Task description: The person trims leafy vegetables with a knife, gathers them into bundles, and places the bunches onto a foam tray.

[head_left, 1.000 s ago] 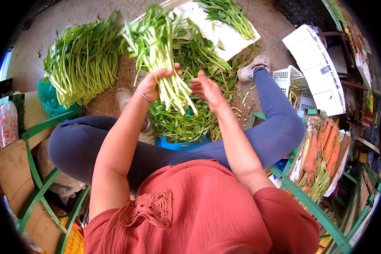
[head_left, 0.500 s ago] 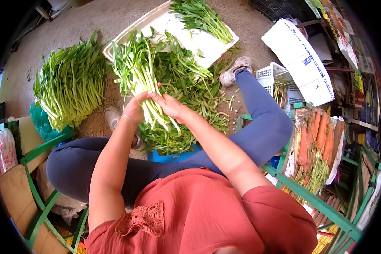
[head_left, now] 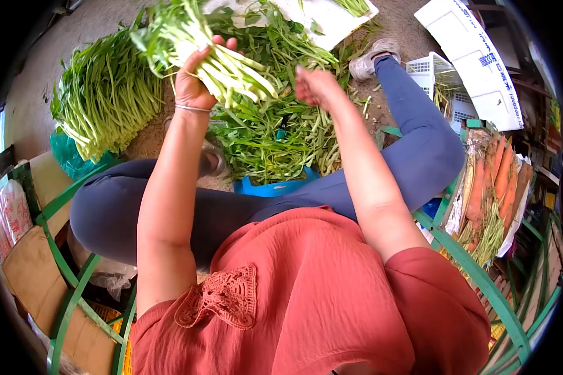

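Observation:
My left hand (head_left: 197, 78) is closed around a bunch of water spinach (head_left: 231, 65), its pale cut stems pointing right and its leaves up and left. To the right, my right hand (head_left: 316, 87) hovers above the leaf pile, apart from the bunch. Its fingers are curled and slightly blurred, and whatever they may hold is hidden. Below both hands spreads a heap of loose leaves and stems (head_left: 263, 147), over a blue bag or tub edge (head_left: 275, 186) near my lap. A small dark and teal object (head_left: 282, 130) shows against the heap.
A large stack of water spinach (head_left: 106, 94) stands on the left by a teal plastic bag (head_left: 75, 150). At the top is a white foam tray (head_left: 331, 28) with more greens. Carrots (head_left: 491, 181), a white basket (head_left: 422, 78) and a foam lid (head_left: 475, 59) are right.
My right hand has let go of the bunch and moved right, its fingers curled. My left hand still holds the bunch, now tilted with its stems toward the right. The camera view has shifted.

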### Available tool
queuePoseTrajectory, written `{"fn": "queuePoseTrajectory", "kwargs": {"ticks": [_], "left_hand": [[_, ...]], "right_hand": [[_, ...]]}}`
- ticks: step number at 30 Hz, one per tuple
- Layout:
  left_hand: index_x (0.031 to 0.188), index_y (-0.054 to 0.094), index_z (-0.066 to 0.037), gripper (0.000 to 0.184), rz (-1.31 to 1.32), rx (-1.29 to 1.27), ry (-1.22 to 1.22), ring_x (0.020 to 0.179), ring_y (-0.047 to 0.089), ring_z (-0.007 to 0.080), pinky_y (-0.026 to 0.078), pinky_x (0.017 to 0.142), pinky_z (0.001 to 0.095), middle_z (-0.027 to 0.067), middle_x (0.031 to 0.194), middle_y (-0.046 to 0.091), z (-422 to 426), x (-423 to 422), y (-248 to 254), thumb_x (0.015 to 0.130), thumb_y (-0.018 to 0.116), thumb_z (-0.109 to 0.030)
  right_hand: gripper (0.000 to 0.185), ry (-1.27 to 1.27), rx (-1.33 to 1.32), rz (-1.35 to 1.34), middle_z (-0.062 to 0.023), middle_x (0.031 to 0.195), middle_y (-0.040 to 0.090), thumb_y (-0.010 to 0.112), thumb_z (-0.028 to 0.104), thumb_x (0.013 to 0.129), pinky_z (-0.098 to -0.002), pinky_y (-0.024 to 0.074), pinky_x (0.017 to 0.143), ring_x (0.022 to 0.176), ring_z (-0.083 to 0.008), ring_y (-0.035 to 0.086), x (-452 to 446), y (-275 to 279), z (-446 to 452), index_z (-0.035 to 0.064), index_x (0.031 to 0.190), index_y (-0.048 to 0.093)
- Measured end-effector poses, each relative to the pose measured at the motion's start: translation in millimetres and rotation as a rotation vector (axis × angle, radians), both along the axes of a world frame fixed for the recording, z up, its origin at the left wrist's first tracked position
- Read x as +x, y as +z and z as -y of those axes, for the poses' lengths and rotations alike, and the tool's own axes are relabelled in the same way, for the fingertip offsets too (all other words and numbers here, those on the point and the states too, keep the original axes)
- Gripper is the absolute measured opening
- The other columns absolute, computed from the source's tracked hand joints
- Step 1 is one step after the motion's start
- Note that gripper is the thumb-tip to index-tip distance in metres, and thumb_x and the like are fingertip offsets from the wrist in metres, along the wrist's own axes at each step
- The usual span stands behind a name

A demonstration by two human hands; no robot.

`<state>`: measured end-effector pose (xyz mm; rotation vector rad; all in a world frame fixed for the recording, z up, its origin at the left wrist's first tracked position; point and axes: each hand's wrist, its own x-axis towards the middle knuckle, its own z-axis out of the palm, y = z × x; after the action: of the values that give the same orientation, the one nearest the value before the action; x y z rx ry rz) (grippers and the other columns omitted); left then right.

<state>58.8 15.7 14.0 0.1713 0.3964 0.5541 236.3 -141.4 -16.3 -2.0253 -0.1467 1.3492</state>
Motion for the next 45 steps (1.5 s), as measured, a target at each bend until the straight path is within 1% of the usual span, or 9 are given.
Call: {"fn": "queuePoseTrajectory", "kwargs": {"ticks": [1,5,9,12,18,21,27,37,45], "left_hand": [[0.095,0.054,0.0,0.023,-0.006,-0.018,0.068,0.099,0.053,0.0301,0.039,0.092,0.0444,0.0122,0.097,0.059,-3.7,1.7,-0.1,0.074,0.059,-0.008],[0.102,0.051,0.001,0.032,-0.092,-0.066,0.181,0.104,0.05,0.0272,0.033,0.096,0.0472,0.0103,0.1,0.057,-5.6,11.1,7.6,0.073,0.061,-0.007],[0.106,0.049,0.001,0.036,-0.096,-0.122,0.201,0.105,0.049,0.0286,0.03,0.098,0.047,0.0102,0.103,0.056,0.3,29.3,8.2,0.073,0.062,-0.008],[0.102,0.05,0.001,0.034,-0.067,-0.165,0.142,0.103,0.049,0.0285,0.032,0.097,0.0461,0.0095,0.102,0.056,0.8,41.1,1.0,0.073,0.063,-0.009],[0.095,0.054,-0.003,0.026,-0.105,-0.229,0.111,0.098,0.051,0.0253,0.035,0.093,0.0452,0.0091,0.098,0.057,13.1,69.9,8.9,0.074,0.064,-0.013],[0.092,0.054,-0.003,0.022,-0.125,-0.237,0.122,0.094,0.052,0.025,0.037,0.091,0.0453,0.0091,0.095,0.057,16.6,88.4,-2.3,0.074,0.063,-0.011],[0.09,0.052,-0.001,0.017,-0.316,-0.295,0.128,0.09,0.053,0.0275,0.037,0.091,0.0471,0.0114,0.094,0.056,37.4,115.9,4.5,0.075,0.057,-0.004],[0.095,0.046,0.003,0.03,-0.429,-0.265,0.083,0.079,0.056,0.0325,0.047,0.076,0.0514,0.0154,0.088,0.054,65.8,137.1,-11.8,0.068,0.055,0.005],[0.085,0.05,-0.003,0.017,-0.615,-0.167,0.166,0.078,0.054,0.0281,0.044,0.081,0.0468,0.0108,0.083,0.054,82.5,135.0,-6.0,0.069,0.052,0.003]], "right_hand": [[0.038,0.369,-0.294,0.15,-0.0076,0.058,0.059,0.054,0.035,0.082,-0.0245,0.0459,0.047,0.05,-0.0116,0.056,7.4,-5.5,10.9,0.0002,0.068,0.058],[0.02,0.214,-0.34,-0.025,-0.0118,0.057,0.06,0.064,0.012,0.073,-0.0225,0.0419,0.036,0.04,-0.0154,0.055,-23.7,-48.4,47.5,-0.0038,0.064,0.056],[0.038,0.528,-0.405,0.176,-0.0187,0.07,0.061,0.069,0.029,0.069,-0.0336,0.0454,0.044,0.053,-0.0239,0.06,-63.4,-70.1,50.7,-0.0075,0.076,0.059],[0.039,0.436,-0.248,0.417,-0.0228,0.082,0.059,0.061,0.034,0.07,-0.0386,0.0444,0.071,0.078,-0.0365,0.056,-78.3,-95.8,66.8,-0.0034,0.083,0.06],[0.036,-0.363,-0.218,-0.191,-0.0172,0.079,0.054,0.04,0.025,0.082,-0.0358,0.0498,0.038,0.053,-0.0269,0.056,-82.5,-58.6,48.4,-0.0027,0.105,0.039],[0.026,-0.477,0.145,0.019,-0.0127,0.074,0.05,0.041,0.012,0.08,-0.0322,0.0454,0.033,0.054,-0.0231,0.057,-102.5,4.2,40.8,0.0013,0.103,0.032],[0.017,-0.241,0.422,0.798,-0.0078,0.06,0.046,0.048,0.014,0.084,-0.031,0.0383,0.054,0.056,-0.0157,0.045,-114.0,47.5,44.8,0.0031,0.098,0.047],[0.011,-0.199,0.454,0.971,-0.0219,0.082,0.046,0.044,0.008,0.083,-0.0425,0.0374,0.066,0.075,-0.0371,0.046,-76.8,27.4,17.7,-0.0028,0.08,0.042],[0.025,-0.111,0.006,0.749,-0.0214,0.064,0.057,0.039,0.02,0.086,-0.0449,0.0428,0.061,0.062,-0.0396,0.054,-78.0,3.7,19.1,-0.0022,0.08,0.048]]}}
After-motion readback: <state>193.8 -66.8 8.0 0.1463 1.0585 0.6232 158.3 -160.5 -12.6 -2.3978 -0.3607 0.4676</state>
